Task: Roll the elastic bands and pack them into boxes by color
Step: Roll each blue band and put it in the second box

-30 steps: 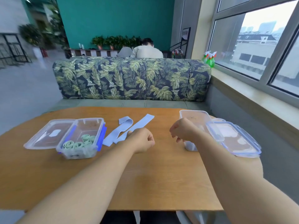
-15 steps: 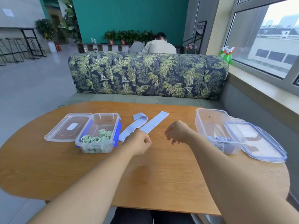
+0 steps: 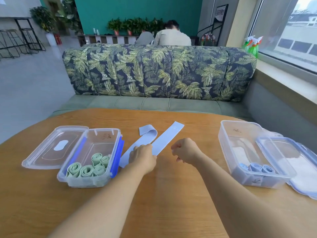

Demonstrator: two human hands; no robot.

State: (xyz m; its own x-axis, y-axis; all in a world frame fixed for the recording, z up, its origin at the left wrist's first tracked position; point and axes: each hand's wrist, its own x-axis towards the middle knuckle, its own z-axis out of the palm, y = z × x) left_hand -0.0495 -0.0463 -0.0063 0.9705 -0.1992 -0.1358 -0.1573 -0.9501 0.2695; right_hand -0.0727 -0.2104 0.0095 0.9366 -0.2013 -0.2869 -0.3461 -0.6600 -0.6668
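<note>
On the wooden table (image 3: 171, 206) a straight blue band (image 3: 167, 139) lies flat, and I tell every place from this band. Just left of it, touching near its close end, lies a second blue band (image 3: 147, 135) with its far end folded over. The left hand (image 3: 143, 158) rests on the close ends of both bands with the fingers curled under (I cannot tell if they pinch the cloth or only press it). The right hand (image 3: 186, 152) is just right of the band's close end, closed in a loose fist and holding nothing. Further left of the band stands an open box (image 3: 103, 130) with green rolls (image 3: 85, 170) inside, and its lid (image 3: 51, 152) beyond. Well to the right stands another open box (image 3: 223, 145) with blue rolls (image 3: 255, 167), its lid (image 3: 291, 157) leaning on it.
</note>
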